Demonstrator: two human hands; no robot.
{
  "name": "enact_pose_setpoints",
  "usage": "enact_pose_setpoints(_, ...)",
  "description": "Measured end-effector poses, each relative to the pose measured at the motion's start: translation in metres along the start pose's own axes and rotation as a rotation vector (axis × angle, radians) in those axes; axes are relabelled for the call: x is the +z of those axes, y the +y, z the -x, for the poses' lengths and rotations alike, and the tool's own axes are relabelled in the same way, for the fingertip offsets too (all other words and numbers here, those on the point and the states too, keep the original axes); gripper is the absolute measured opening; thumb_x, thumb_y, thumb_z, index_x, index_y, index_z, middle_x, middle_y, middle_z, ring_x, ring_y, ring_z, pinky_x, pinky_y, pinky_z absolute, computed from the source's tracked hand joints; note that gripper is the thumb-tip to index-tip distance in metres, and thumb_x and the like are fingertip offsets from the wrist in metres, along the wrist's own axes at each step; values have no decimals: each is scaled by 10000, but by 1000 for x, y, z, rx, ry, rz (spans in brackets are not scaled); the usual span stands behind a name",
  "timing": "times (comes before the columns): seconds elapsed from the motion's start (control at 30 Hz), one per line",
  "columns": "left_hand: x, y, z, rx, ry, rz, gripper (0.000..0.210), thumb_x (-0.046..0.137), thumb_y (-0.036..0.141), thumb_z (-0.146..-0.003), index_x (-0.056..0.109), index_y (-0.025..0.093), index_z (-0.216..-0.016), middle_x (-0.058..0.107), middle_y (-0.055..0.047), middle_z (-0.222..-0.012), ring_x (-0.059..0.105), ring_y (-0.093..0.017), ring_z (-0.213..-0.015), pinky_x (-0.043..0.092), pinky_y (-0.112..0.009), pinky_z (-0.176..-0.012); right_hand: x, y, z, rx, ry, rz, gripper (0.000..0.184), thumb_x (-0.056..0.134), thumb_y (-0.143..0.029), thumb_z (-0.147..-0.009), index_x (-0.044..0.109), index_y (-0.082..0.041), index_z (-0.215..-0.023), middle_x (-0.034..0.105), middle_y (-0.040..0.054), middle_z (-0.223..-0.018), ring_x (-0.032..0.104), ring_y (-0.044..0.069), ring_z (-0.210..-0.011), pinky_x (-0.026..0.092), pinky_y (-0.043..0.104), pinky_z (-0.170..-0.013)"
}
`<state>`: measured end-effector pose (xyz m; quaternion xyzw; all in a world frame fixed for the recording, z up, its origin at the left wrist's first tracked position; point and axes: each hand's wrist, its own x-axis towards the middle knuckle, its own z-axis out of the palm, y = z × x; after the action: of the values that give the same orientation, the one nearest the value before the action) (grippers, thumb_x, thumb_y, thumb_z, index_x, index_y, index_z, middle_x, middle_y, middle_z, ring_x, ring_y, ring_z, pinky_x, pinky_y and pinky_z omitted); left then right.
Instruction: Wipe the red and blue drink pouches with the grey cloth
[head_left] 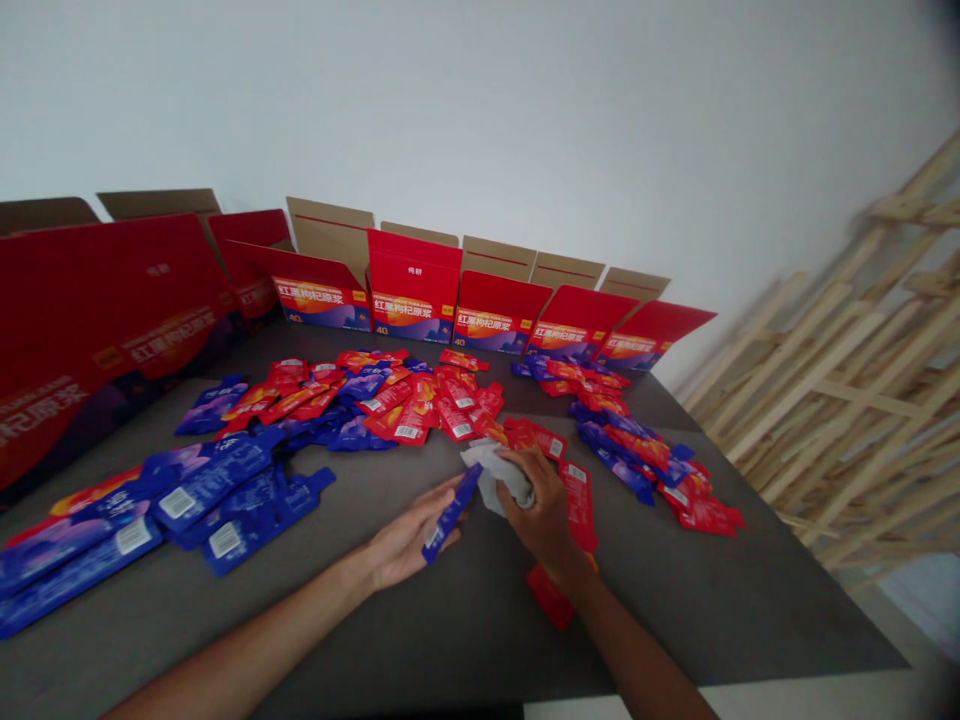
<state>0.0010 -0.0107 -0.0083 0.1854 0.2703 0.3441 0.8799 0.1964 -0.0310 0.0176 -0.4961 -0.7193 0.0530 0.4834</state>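
A blue pouch [452, 512] is held up over the bench [750, 610], tilted, with the fingers of the left hand [415, 537] clamped on it. Its upper end meets the near edge of a pale cloth [491, 472], though whether the two touch is hard to tell; the fingers of the right hand [541, 500] are closed on that bunched cloth. The work looks well short of finished: one pouch is in hand while many lie loose, and which of these have been dealt with I cannot tell. Red pouches [577, 500] lie beside and partly behind the right hand and forearm. Beyond the hands spreads a mixed heap [390, 395] of red and blue pouches, with a flatter blue stack [225, 500] to the left and a looser pile [660, 460] to the right. Along the back stand red boxes [416, 300] with their lids up, and larger-looking boxes [112, 320] crowd the left side; their insides are hidden, so how much they hold cannot be judged. The bench top is dark grey and matt, set near a plain pale wall [525, 130], with a jumble of wooden slats [840, 390] off to the right.
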Motion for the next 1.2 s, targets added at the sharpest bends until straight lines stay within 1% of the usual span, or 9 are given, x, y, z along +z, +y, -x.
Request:
enact_pose_setpoints(0.1, -1, -1, -2, 25, 177, -56, 126, 704, 146, -820, 680, 113, -939, 690, -37, -789, 626, -105, -617, 522, -215, -613, -2, 1, 0, -9, 29, -13, 296, 569, -182, -850, 616, -231, -1138, 647, 66, -1070, 619, 219, -1019, 502, 367, -912)
enact_pose_setpoints(0.23, -1, -1, -9, 117, 206, 13, 187, 648, 151, -869, 660, 141, -1055, 725, -49, -910, 668, -116, -698, 553, -243, -716, -1, 2, 4, -80, -27, 5, 318, 578, -192, -852, 604, -226, -1167, 640, 75, -1090, 620, 217, -1027, 510, 362, -907)
enact_pose_setpoints(0.43, -3, -7, -11, 260, 79, -16, 320, 648, 186, -873, 620, 156, -1190, 734, -60, -948, 668, -122, -713, 522, -223, -694, 14, -7, 13, -174, -424, 168, 421, 660, -203, -826, 592, -277, -1235, 634, 48, -1176, 641, 197, -991, 533, 286, -796)
enact_pose_setpoints(0.57, -5, -7, -9, 267, 100, -27, 334, 658, 244, -869, 620, 175, -1193, 730, -49, -892, 663, -139, -678, 507, -229, -632, 20, -15, 16, -209, -648, 229, 391, 676, -286, -845, 600, -315, -1228, 634, 9, -1194, 662, 159, -896, 516, 230, -706)
enact_pose_setpoints(0.67, -5, -5, -8, 245, 120, -22, 291, 643, 279, -879, 632, 182, -1153, 722, -41, -851, 664, -155, -671, 506, -247, -616, 19, -17, 16, -245, -728, 215, 378, 674, -326, -856, 602, -325, -1228, 637, -2, -1187, 661, 153, -925, 509, 217, -717)
enact_pose_setpoints(0.77, -4, -6, -8, 179, 115, 7, 242, 618, 286, -896, 658, 157, -1097, 720, -50, -862, 664, -154, -684, 510, -255, -657, 17, -16, 15, -194, -679, 235, 412, 687, -289, -838, 595, -326, -1238, 631, 1, -1216, 661, 166, -921, 522, 239, -724)
enact_pose_setpoints(1.0, 4, -13, -5, 133, 23, 14, 230, 620, 229, -896, 688, 130, -1092, 726, -82, -1003, 671, -168, -890, 482, -275, -885, 10, -8, 6, 13, -328, 214, 443, 624, -145, -829, 584, -283, -1249, 617, 54, -1221, 609, 212, -1091, 534, 340, -891)
enact_pose_setpoints(1.1, 5, -13, -4, 157, 26, 11, 242, 626, 214, -890, 682, 138, -1113, 725, -79, -1021, 669, -167, -897, 479, -276, -896, 10, -7, 6, 9, -336, 213, 445, 630, -139, -821, 585, -278, -1241, 615, 58, -1216, 604, 216, -1097, 533, 341, -892)
enact_pose_setpoints(1.2, 3, -10, -5, 149, 65, 55, 229, 620, 230, -895, 674, 146, -1101, 727, -66, -972, 670, -157, -817, 501, -263, -808, 12, -8, 9, -49, -452, 215, 442, 668, -179, -808, 592, -287, -1230, 617, 40, -1231, 623, 201, -1042, 535, 312, -860)
